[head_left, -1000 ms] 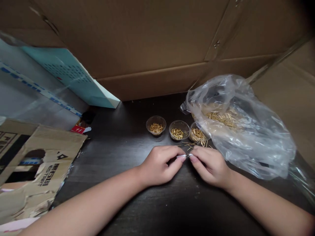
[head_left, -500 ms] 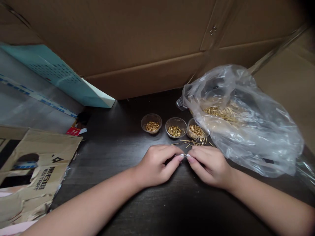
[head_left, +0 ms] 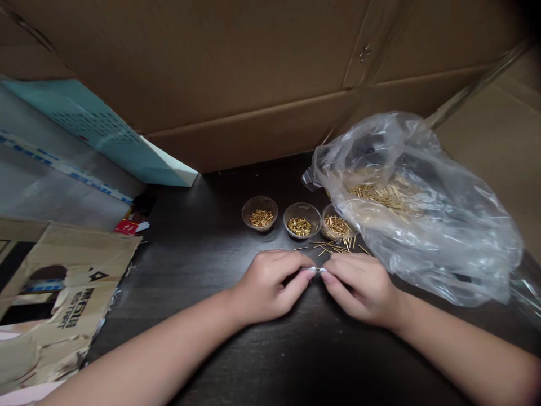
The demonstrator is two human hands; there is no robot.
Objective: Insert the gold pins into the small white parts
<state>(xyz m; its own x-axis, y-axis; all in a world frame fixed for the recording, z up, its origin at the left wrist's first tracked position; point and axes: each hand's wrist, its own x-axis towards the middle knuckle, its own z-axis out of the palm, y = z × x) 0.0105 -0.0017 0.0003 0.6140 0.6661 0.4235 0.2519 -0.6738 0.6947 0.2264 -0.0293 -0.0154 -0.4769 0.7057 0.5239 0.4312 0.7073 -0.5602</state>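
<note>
My left hand (head_left: 276, 283) and my right hand (head_left: 361, 288) meet fingertip to fingertip just above the dark table. Each pinches, thumb against forefinger, one end of a thin brass-coloured pin (head_left: 318, 270), mostly hidden by the fingers. White material shows at both pinches; I cannot make out what it is. Right behind the hands lie several loose brass pins (head_left: 333, 247). Farther back stand three clear plastic cups: the left cup (head_left: 260, 201), the middle cup (head_left: 302, 207) and the right cup (head_left: 327, 213), all holding small brass-coloured pieces.
A crumpled clear plastic bag (head_left: 456, 237) with many brass pins inside lies at the right, partly over the right cup. Cardboard (head_left: 236, 73) walls off the back. Torn cardboard (head_left: 80, 282) and a pale blue box (head_left: 105, 135) stand on the left, near a small red packet (head_left: 125, 226).
Both hands hold nearly the same pose, pinched together. The fingertips have shifted very slightly downward in view; cups, loose pins and bag stay where they were.
</note>
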